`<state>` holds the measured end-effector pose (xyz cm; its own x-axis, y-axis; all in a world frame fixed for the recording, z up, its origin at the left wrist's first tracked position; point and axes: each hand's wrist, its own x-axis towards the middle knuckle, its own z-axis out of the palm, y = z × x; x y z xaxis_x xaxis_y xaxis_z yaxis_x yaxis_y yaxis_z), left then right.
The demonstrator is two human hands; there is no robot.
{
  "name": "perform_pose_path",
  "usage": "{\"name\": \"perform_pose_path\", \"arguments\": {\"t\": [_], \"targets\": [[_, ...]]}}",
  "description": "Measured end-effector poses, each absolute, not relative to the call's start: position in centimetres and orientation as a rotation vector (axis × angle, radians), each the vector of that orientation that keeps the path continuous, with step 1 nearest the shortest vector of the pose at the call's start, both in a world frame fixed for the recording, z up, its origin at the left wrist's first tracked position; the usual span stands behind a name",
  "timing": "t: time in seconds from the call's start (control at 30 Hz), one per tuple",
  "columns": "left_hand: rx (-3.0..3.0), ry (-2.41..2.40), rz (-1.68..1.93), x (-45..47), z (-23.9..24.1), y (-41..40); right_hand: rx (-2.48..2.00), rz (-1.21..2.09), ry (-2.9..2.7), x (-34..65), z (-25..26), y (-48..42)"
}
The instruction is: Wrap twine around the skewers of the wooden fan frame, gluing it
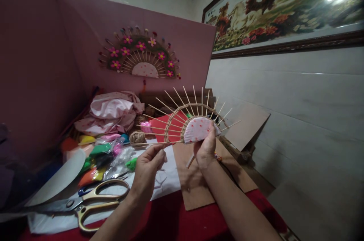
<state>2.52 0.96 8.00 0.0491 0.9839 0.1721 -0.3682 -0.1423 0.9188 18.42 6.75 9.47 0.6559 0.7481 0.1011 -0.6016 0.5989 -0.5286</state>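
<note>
My right hand [207, 147] grips a half-round fan frame by its pink padded centre [197, 129], which is dotted with red. Thin wooden sticks [173, 100] spread outward from that centre, and a braided twine band [182, 109] runs across them in an arc. At the frame's lower left end, the fingers of my left hand [152, 159] pinch the end of the twine beside the lowest stick. Exactly what sits between those fingertips is partly hidden. Below the frame lies a brown cardboard sheet [196, 191].
Large scissors [99, 191] with gold handles lie at the left. Behind them are several bags of coloured clay [99, 150], a ball of twine [137, 137] and pink cloth [113, 110]. A finished flowered fan [145, 68] hangs on the pink board [193, 51].
</note>
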Motion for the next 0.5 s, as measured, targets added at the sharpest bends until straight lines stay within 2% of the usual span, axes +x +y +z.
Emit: {"name": "perform_pose_path", "arguments": {"t": [0.5], "targets": [[0.939,0.867,1.391,2.77,8.8,0.82,-0.51,0.808,-0.378,17.78,9.46,6.27]]}}
